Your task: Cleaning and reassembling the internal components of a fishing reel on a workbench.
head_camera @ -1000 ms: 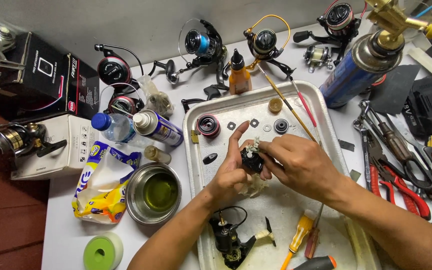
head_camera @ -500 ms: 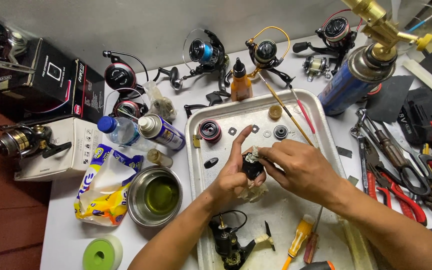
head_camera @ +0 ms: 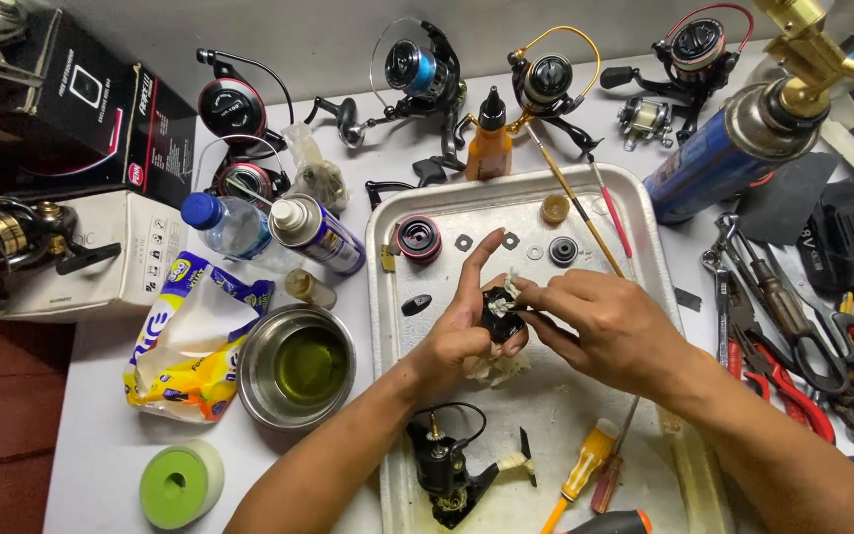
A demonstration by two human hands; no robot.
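White table (head_camera: 101, 465) fills the view, crowded with fishing reels, tools and bottles. At its middle lies a metal tray (head_camera: 644, 213), and both hands work above it.

Left hand (head_camera: 462, 331) holds a small black part (head_camera: 499, 318) from below; thumb and bent fingers pinch it, while the index finger points straight up, apart from the others. Right hand (head_camera: 610, 326) comes from the right side, and its fingertips are pressed together on a bit of white cloth (head_camera: 508, 292) at the top of the part. More of crumpled cloth (head_camera: 498, 368) lies under the left hand, on the tray.

On the tray, behind the hands, are a red spool (head_camera: 417, 238), a round black piece (head_camera: 562, 251) and some small washers. A black oval piece (head_camera: 415, 305) lies just left of the left hand. Near the front edge of the tray rests a black reel body (head_camera: 442, 470), and beside it a yellow screwdriver (head_camera: 580, 475).

Left of the tray stand a steel bowl (head_camera: 297, 366) with green-yellow liquid, a spray can (head_camera: 316, 233) and a water bottle (head_camera: 229, 225). A green tape roll (head_camera: 180, 484) lies near the front. At the right side are a blue gas torch (head_camera: 724, 158), scissors (head_camera: 812, 326) and red pliers (head_camera: 783, 381).
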